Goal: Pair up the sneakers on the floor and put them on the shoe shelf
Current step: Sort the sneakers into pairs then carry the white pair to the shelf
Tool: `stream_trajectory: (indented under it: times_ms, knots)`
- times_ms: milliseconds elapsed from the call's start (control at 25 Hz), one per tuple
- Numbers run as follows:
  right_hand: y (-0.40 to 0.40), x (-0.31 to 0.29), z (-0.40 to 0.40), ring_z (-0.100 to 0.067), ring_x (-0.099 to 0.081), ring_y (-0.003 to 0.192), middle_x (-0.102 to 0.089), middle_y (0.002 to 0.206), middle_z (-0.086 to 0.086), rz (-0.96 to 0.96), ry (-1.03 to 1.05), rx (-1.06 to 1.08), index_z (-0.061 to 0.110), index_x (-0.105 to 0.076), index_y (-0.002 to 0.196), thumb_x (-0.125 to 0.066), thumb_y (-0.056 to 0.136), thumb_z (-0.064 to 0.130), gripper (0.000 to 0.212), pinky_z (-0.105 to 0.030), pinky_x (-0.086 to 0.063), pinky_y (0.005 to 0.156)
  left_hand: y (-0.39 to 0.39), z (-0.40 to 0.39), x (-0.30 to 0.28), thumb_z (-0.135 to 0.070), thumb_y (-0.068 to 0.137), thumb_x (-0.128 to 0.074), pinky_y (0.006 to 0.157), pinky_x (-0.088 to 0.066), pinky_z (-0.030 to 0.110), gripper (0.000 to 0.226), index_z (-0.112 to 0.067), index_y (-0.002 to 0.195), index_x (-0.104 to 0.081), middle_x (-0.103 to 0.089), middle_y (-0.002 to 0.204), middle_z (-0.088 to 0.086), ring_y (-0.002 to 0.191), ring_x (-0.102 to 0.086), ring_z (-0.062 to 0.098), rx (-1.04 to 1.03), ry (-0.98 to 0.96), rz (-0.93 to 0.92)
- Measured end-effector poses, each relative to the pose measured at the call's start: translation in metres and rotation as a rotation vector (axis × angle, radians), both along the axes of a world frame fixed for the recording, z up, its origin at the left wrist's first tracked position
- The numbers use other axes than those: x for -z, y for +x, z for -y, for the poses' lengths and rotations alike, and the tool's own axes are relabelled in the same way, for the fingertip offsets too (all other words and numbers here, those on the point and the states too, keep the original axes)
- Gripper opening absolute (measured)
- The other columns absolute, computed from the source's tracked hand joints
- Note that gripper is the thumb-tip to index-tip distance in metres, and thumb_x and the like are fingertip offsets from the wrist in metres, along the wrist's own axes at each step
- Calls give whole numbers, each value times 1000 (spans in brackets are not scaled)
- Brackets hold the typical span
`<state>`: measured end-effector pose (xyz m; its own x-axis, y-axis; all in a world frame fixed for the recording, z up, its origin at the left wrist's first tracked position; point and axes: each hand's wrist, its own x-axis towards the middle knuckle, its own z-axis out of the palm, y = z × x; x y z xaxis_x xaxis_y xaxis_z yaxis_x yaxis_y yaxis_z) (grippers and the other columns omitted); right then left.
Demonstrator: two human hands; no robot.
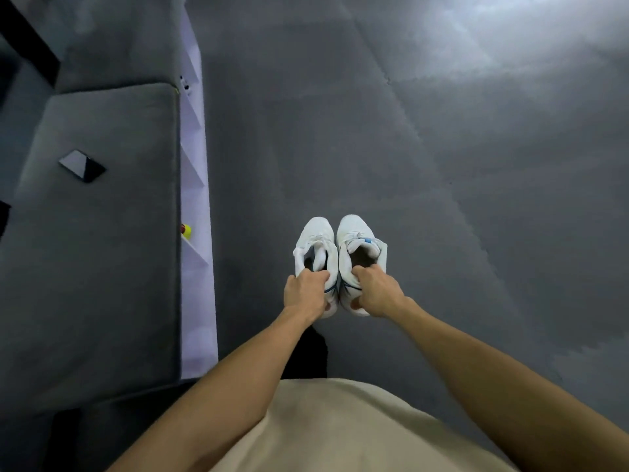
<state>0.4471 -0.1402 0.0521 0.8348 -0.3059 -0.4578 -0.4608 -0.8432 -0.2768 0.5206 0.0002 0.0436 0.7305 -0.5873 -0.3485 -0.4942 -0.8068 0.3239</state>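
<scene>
Left sneaker (315,247) gripped by left hand (306,292), right sneaker (360,247) by right hand (376,292); heels to be kept level, carried toward shoe shelf (195,199) at left.

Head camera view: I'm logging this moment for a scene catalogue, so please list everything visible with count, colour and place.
sneakers: two, white with blue trim, side by side at centre, toes pointing away, one held in each hand
floor mats: grey, interlocking, filling centre and right
sofa cushion: one, grey, left
phone: one, black, lying on the cushion
white shelf unit: one, along the cushion's right edge
small yellow and red object: one, in the shelf unit
beige garment: bottom centre
left hand: grips left sneaker's heel collar
right hand: grips right sneaker's heel collar
</scene>
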Motion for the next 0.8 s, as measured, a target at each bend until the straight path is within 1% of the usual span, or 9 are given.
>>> stream_trajectory:
  times_ms: [120, 240, 320, 400, 480, 600, 680, 800]
  knots:
    - [83, 3, 36, -23, -50, 77, -57, 99, -7, 8, -7, -57, 15, -47, 91, -71, 79, 20, 28, -38, -47, 70, 75, 32, 1, -22, 82, -68, 72, -39, 33, 21, -21, 101, -61, -63, 100, 9, 89, -57, 32, -46, 2, 14]
    - [157, -5, 57, -23, -50, 75, -55, 95, -6, 4, -1, -118, 18, -43, 87, -73, 77, 22, 32, -37, -44, 68, 136, 49, -7, -19, 84, -66, 80, -43, 34, 24, -22, 107, -62, -64, 103, 8, 92, -60, 29, -96, 2, 49]
    - [202, -8, 64, -23, -51, 76, -56, 96, -7, -3, 3, -200, 18, -43, 87, -73, 76, 22, 33, -36, -45, 68, 169, 51, -11, -16, 84, -64, 78, -41, 33, 23, -22, 107, -62, -63, 104, 8, 92, -59, 29, -176, 7, 46]
    - [243, -9, 67, -22, -50, 76, -57, 97, -6, -3, 3, -309, 18, -43, 86, -74, 76, 22, 33, -36, -45, 69, 193, 51, -9, -13, 83, -61, 74, -37, 33, 20, -20, 101, -61, -63, 102, 10, 90, -59, 32, -276, 22, 21]
    - [284, -6, 69, -22, -52, 78, -57, 96, -6, -21, 0, -449, 18, -44, 86, -75, 76, 22, 33, -36, -48, 71, 211, 51, -5, -11, 83, -59, 71, -36, 33, 14, -19, 94, -59, -62, 101, 11, 88, -59, 35, -420, 17, 3]
    - [339, 0, 67, -26, -60, 84, -59, 98, -7, -64, 20, -674, 14, -50, 90, -76, 75, 22, 31, -43, -53, 78, 228, 54, 1, -18, 84, -61, 70, -38, 33, 6, -19, 87, -56, -62, 101, 11, 87, -59, 35, -692, 10, -34]
    - [368, 5, 63, -30, -61, 87, -59, 100, -9, -94, 20, -837, 13, -52, 94, -75, 74, 21, 31, -46, -54, 80, 229, 60, 4, -22, 81, -69, 72, -42, 35, 15, -19, 91, -59, -63, 103, 9, 90, -60, 34, -882, 0, -78]
    - [390, 9, 52, -32, -60, 88, -58, 100, -10, -117, 22, -1108, 12, -52, 94, -74, 74, 20, 31, -41, -52, 75, 214, 72, 4, -28, 77, -76, 77, -40, 33, 28, -21, 99, -61, -64, 104, 6, 94, -60, 31, -1140, 19, -117]
